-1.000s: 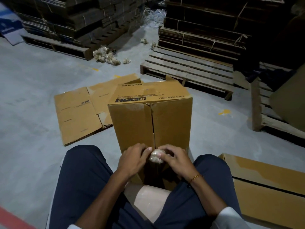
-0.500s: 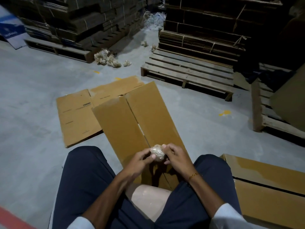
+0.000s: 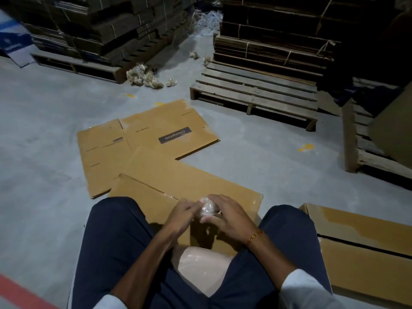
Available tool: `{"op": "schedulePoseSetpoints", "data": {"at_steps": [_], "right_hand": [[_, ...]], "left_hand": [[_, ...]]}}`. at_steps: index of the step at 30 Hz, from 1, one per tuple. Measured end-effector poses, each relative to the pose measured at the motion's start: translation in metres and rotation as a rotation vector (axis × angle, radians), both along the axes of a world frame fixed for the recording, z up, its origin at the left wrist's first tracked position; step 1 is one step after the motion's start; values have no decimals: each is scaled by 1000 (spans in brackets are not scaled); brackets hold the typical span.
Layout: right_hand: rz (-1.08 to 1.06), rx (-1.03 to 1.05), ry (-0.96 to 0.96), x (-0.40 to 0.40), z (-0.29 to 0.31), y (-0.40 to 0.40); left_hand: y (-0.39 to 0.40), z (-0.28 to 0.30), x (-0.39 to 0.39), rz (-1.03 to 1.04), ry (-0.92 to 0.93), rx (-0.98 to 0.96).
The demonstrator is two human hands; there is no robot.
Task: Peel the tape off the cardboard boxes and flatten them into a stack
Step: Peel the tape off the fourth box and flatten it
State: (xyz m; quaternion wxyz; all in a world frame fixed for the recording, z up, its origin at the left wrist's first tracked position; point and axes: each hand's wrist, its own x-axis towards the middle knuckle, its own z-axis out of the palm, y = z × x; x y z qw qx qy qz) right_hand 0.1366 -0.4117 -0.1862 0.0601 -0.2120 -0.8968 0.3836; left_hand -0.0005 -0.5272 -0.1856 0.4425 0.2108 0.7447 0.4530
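A crumpled ball of clear tape point(image 3: 208, 207) sits between my two hands, just above my knees. My right hand point(image 3: 225, 216) curls its fingers round the ball from the right. My left hand point(image 3: 181, 216) presses its fingers against the ball's left side. Under my hands a brown cardboard box point(image 3: 178, 177) lies toppled on the grey floor, its far end over a flattened box point(image 3: 145, 134) printed "Crompton".
Another taped brown box point(image 3: 365, 241) lies at my right knee. A bare wooden pallet point(image 3: 256, 92) stands ahead, a second pallet point(image 3: 365, 141) at the right. Bundled cardboard stacks point(image 3: 100, 25) fill the back. Several tape wads point(image 3: 145, 76) lie on the floor.
The box stood upright between my knees, then tipped away from me and now lies flat on the floor. Both hands stayed on the tape ball.
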Motion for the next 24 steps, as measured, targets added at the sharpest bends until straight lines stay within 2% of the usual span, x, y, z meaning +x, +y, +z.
{"op": "schedulePoseSetpoints", "data": {"at_steps": [2, 4, 7, 10, 16, 19, 24], "right_hand": [[-27, -94, 6, -2, -2, 0], [-44, -159, -16, -2, -3, 2], [-39, -212, -133, -2, -8, 9], [-115, -266, -166, -7, -10, 16], [-227, -543, -175, -16, -19, 20], [-249, -715, -140, -20, -25, 22], [-260, -697, -122, -32, -31, 24]], "left_hand": [[-3, 0, -6, -42, 190, -8], [-8, 2, -9, -91, 284, 37], [-14, 4, -10, -233, 233, 74], [-17, -8, -8, -357, 270, 66], [-7, -21, -8, -265, 343, 81], [-1, -27, -8, -244, 262, 107], [5, -36, -13, -62, 112, 94]]}}
